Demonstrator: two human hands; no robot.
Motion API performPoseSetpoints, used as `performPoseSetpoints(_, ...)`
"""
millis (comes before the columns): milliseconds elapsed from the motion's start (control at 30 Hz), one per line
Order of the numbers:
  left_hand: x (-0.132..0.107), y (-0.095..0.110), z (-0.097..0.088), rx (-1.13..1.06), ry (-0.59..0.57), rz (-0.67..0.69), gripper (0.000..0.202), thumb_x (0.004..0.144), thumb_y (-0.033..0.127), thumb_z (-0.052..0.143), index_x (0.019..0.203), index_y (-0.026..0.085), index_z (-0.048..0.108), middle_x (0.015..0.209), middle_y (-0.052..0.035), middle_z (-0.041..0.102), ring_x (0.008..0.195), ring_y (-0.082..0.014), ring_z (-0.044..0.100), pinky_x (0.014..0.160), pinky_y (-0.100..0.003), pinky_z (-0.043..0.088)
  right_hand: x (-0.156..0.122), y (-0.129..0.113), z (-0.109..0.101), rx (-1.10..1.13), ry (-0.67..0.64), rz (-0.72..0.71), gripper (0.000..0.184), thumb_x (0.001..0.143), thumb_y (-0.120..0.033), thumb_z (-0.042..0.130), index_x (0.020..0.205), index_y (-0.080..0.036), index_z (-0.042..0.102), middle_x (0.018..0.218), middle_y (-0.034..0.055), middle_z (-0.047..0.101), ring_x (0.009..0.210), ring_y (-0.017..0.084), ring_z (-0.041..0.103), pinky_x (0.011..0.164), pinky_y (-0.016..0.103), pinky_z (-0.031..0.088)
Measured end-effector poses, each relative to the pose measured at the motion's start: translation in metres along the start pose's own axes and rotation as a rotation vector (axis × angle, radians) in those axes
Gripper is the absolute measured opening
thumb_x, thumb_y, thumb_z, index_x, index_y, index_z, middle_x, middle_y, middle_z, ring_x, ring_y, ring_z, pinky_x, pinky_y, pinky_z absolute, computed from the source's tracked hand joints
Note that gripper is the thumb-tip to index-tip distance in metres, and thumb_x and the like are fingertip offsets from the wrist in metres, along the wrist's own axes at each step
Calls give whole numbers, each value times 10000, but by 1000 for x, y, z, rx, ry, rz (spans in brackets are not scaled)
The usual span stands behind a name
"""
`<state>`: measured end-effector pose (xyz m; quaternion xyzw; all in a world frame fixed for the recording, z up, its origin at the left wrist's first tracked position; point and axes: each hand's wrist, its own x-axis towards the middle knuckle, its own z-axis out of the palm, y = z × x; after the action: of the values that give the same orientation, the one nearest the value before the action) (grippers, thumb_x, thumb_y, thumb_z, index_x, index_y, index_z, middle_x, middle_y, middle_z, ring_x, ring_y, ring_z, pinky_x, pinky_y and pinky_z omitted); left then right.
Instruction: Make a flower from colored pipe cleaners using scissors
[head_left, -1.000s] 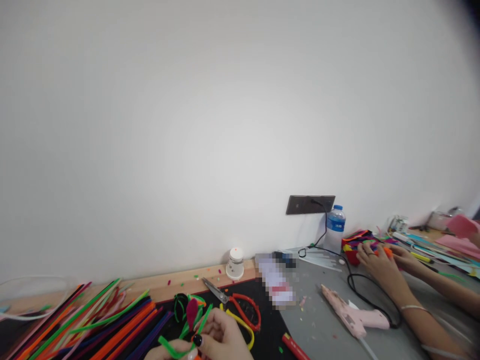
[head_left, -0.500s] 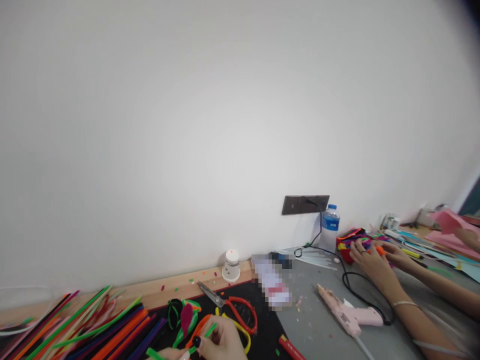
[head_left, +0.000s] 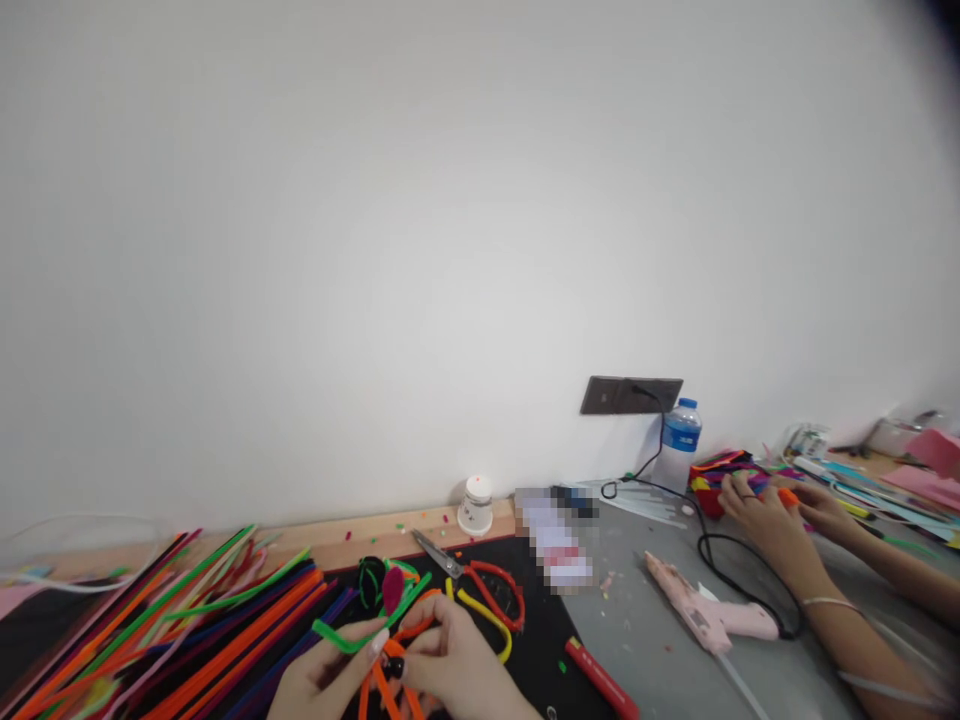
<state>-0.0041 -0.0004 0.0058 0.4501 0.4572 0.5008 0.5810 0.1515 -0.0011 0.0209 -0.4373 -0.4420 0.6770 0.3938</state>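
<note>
- Here my left hand [head_left: 322,672] and right hand [head_left: 450,665] meet low over the black mat [head_left: 536,640], fingers pinched together on a green pipe cleaner [head_left: 367,625] and orange pipe cleaners [head_left: 390,685].
- A small white cup [head_left: 475,507] stands by the wall, contents unreadable.
- The water bottle [head_left: 679,445] stands beyond the pink glue gun [head_left: 705,612].
- My wrists are cut off.

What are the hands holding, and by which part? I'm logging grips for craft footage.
Both hands, left and right, pinch a green pipe cleaner near its bent middle, together with orange pipe cleaners.
</note>
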Motion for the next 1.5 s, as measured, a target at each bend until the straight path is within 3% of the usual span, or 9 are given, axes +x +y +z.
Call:
performPoseSetpoints(167,4,-7,-2,17,97,41,294,563,350,740,793,167,723,807,-49,743,821,-268,650,739,-312,532,1,2,4,36,-81,23,548,497,-449,725,829,-144,414,518,7,607,374,118,541,396,228,425)
performPoseSetpoints(333,3,-5,1,-126,101,-6,301,507,333,774,767,188,733,774,-29,749,762,-254,668,704,-307,552,4,4,2,-15,23,-76,419,571,-462,672,739,-135,472,422,-45,530,272,60,417,295,155,323)
performPoseSetpoints(567,2,-1,2,-143,38,-46,312,542,343,760,806,180,724,762,-30,746,786,-254,663,723,-306,540,2,-2,-2,-93,92,-197,288,664,-374,624,583,-130,494,439,-40,490,365,56,425,379,167,362)
performPoseSetpoints(733,4,-2,2,-120,-80,-65,279,583,383,729,772,179,705,705,-14,728,709,-221,655,668,-292,531,3,2,-3,-143,121,-214,235,708,-330,569,599,-145,473,473,-33,510,363,64,424,375,175,345)
performPoseSetpoints(933,2,1,3,33,-131,30,219,667,381,657,671,162,658,621,6,675,626,-171,597,605,-238,485,3,5,-4,-191,140,-203,156,726,-240,504,611,-140,473,487,-26,516,381,61,432,383,158,329)
performPoseSetpoints(1067,6,-5,-4,53,-9,72,239,660,403,654,686,166,639,609,20,650,617,-167,580,597,-234,479,2,3,-1,-249,212,-250,85,700,-206,519,709,-171,442,549,-56,494,353,51,399,350,155,293)
performPoseSetpoints(1200,8,-9,-10,-13,138,55,278,594,424,698,694,172,631,606,32,638,623,-175,583,590,-239,493,0,-1,0,-453,310,-352,225,573,-78,604,713,-184,463,551,-71,470,435,60,401,421,160,299)
performPoseSetpoints(1300,8,-7,-9,-32,148,42,303,575,451,700,666,171,625,591,28,629,620,-183,587,585,-244,497,-3,-3,0,-595,237,-340,104,606,-67,551,627,-166,528,529,-40,482,459,82,415,440,181,296)
performPoseSetpoints(1500,6,-5,-9,29,87,55,292,625,460,662,659,177,600,570,29,596,603,-175,572,594,-241,488,-10,-7,-4,-823,186,-521,149,657,-71,504,552,-177,514,582,-11,519,590,128,476,566,212,329)
